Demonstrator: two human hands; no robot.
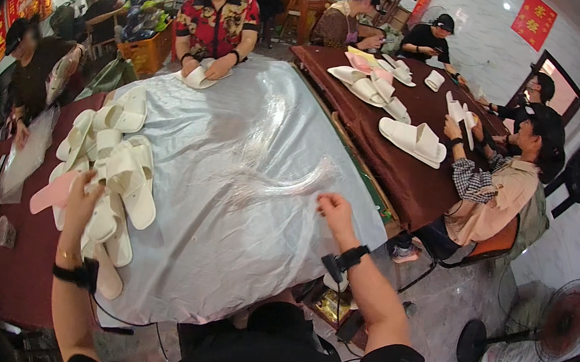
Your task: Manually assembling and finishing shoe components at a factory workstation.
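Note:
On the left of the sheet-covered table, my left hand (pixel 81 201) is closed at the right end of a pink slipper (pixel 52 192). The hand hides part of that slipper. Around and beneath it lies a pile of cream open-toed slippers (pixel 131 173), several overlapping with soles and straps at different angles. My right hand (pixel 334 211) is above the right part of the table, fingers curled together. Whatever they hold, if anything, is too small to make out. Just left of it, shiny clear plastic (pixel 293 185) lies in a crumpled band on the silvery sheet (pixel 246 234).
Across the table a person presses on a white slipper (pixel 201 75). Right of it, a brown-covered table (pixel 382 145) holds more slippers (pixel 412 140), with people seated along it. Clear plastic (pixel 28 154) lies at the left edge. A standing fan (pixel 566 321) is at lower right.

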